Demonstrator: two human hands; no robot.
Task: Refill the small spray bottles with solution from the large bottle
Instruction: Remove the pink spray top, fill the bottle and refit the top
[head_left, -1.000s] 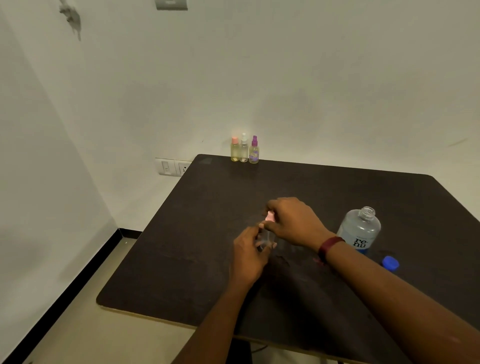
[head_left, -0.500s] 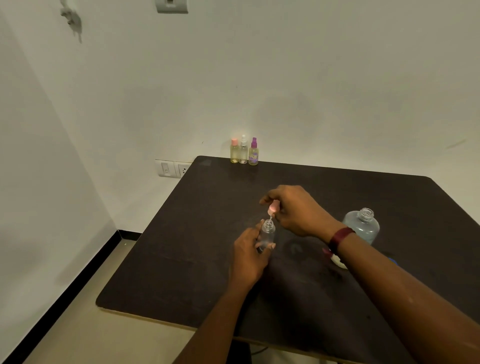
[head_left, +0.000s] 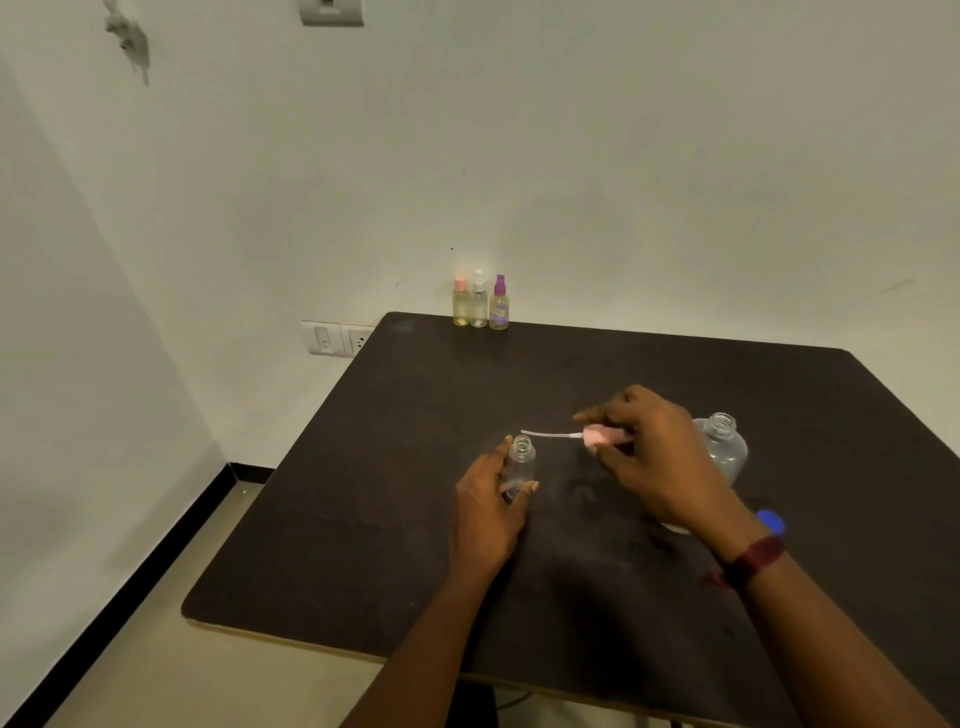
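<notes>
My left hand (head_left: 488, 512) grips a small clear spray bottle (head_left: 521, 465) that stands upright and uncapped on the dark table (head_left: 363, 519). My right hand (head_left: 654, 457) holds the bottle's pink spray head (head_left: 597, 435) sideways, its thin white tube pointing left, just right of the bottle's neck. The large clear bottle (head_left: 724, 449) stands open behind my right hand, partly hidden by it. Its blue cap (head_left: 771, 521) lies on the table beside my right wrist.
Three small spray bottles (head_left: 479, 306) with pink, white and purple tops stand together at the table's far edge against the wall. A wall socket (head_left: 337, 338) sits left of the table. The floor drops away along the table's left and near edges.
My right hand unscrewed the pink spray head, lifted it out of the small bottle and swung it to the right, tube now horizontal. My left hand kept hold of the bottle.
</notes>
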